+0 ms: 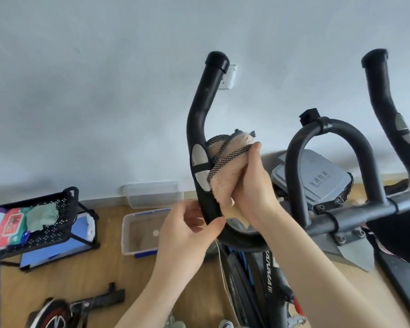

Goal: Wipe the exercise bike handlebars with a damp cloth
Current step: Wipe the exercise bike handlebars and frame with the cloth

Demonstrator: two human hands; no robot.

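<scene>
The black exercise bike handlebars fill the middle and right of the view. The left handlebar (200,110) curves upward, with silver sensor pads on its side. My right hand (253,185) is shut on a beige fluffy cloth (225,171) with dark mesh trim, pressed against the right side of that bar beside the sensor pads. My left hand (187,230) grips the same bar lower down, thumb and fingers around the tube. The right handlebar (381,95) and a centre loop bar (329,129) stand untouched to the right.
A clear plastic box (137,233) and its lid (152,192) lie on the wooden floor by the wall. A black mesh rack (64,209) with packets and a green cloth stands at left. A grey bin lid (317,178) sits behind the bars. A wheel part (57,313) lies at bottom left.
</scene>
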